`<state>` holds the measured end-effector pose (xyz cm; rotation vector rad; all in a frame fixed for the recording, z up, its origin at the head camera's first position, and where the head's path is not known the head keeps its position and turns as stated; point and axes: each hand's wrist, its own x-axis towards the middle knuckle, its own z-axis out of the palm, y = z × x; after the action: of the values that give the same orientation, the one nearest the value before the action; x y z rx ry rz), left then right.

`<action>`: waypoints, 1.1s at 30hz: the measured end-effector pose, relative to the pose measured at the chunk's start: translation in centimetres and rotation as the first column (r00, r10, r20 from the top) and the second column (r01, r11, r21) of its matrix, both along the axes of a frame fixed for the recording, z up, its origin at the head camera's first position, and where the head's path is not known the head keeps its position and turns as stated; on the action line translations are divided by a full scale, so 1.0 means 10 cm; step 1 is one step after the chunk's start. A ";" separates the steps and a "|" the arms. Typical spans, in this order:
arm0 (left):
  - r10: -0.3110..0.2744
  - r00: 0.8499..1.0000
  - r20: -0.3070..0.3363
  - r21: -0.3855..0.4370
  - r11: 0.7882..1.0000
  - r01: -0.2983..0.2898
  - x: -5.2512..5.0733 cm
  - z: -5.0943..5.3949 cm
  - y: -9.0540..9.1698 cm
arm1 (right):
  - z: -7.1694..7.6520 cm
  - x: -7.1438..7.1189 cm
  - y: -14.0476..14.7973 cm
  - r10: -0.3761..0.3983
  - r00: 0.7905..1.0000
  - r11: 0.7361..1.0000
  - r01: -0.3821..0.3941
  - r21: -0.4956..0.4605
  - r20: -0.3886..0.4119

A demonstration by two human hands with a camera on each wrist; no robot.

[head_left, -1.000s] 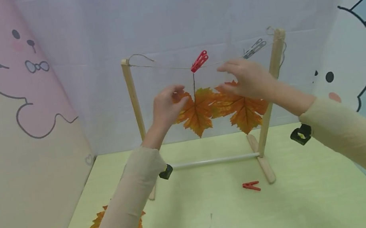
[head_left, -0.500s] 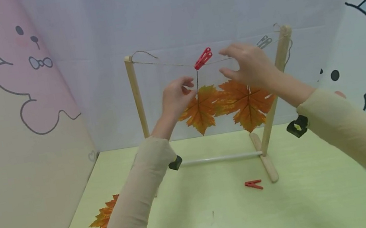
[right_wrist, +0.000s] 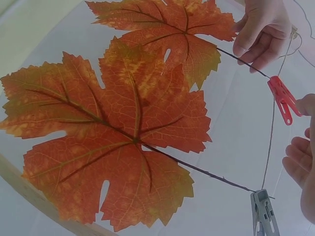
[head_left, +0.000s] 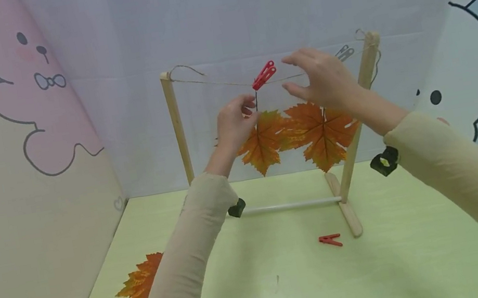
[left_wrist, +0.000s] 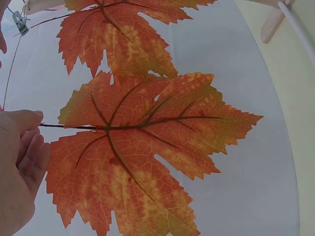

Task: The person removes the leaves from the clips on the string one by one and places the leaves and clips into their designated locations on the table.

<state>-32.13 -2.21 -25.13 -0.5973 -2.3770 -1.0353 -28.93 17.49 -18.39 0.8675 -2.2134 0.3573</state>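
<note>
In the head view, my left hand [head_left: 237, 123] is at the dark stem of an orange maple leaf [head_left: 262, 147], its thumb and fingertips pinching the stem. A red clothespin [head_left: 263, 75] clips that stem to the string. My right hand [head_left: 323, 74] is raised just right of the red clothespin, thumb and fingers spread apart with nothing between them. Behind it, a second maple leaf [right_wrist: 113, 128] hangs from a grey clothespin [right_wrist: 264, 211], its edge overlapping the first leaf. The left wrist view shows the first leaf [left_wrist: 133, 147] broadside beside my fingers.
The string [head_left: 213, 82] runs between two wooden posts [head_left: 177, 127] joined low down by a white rod [head_left: 291, 206]. A red clothespin lying on the table [head_left: 330, 241] is near the right foot. Another maple leaf [head_left: 141, 292] lies at left, partly behind my left sleeve.
My left hand has moved right and up from the leaf's left edge to its stem. My right hand has risen slightly, and its fingers stay apart. The view has shifted slightly.
</note>
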 end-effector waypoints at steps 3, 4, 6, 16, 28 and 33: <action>0.004 1.000 -0.012 0.003 1.000 -0.004 -0.01 -0.01 0.01 | 0.02 0.00 -0.01 -0.012 1.000 1.000 0.012 0.002 0.009; 0.004 1.000 -0.016 0.006 1.000 -0.004 -0.02 -0.02 0.01 | 0.02 0.00 -0.01 -0.017 1.000 1.000 0.017 0.003 0.013; 0.003 1.000 -0.020 0.013 1.000 -0.003 -0.02 -0.03 0.02 | 0.03 0.00 -0.02 -0.024 0.999 1.000 0.024 0.003 0.023; -0.002 1.000 -0.029 0.037 0.999 0.003 -0.02 -0.04 0.05 | 0.02 -0.02 -0.03 -0.042 0.997 0.999 0.042 0.002 0.068; -0.029 0.998 -0.055 0.068 0.997 0.033 -0.03 -0.10 0.06 | 0.01 -0.10 -0.13 -0.024 0.992 1.000 0.026 -0.008 0.124; -0.044 0.997 -0.061 0.075 0.996 0.048 -0.03 -0.11 0.06 | 0.01 -0.12 -0.17 -0.019 0.992 1.000 0.022 -0.022 0.128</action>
<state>-32.45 -1.61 -26.23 -0.6486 -2.2715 -1.1079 -30.18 15.77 -18.34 0.8291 -2.3288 0.4389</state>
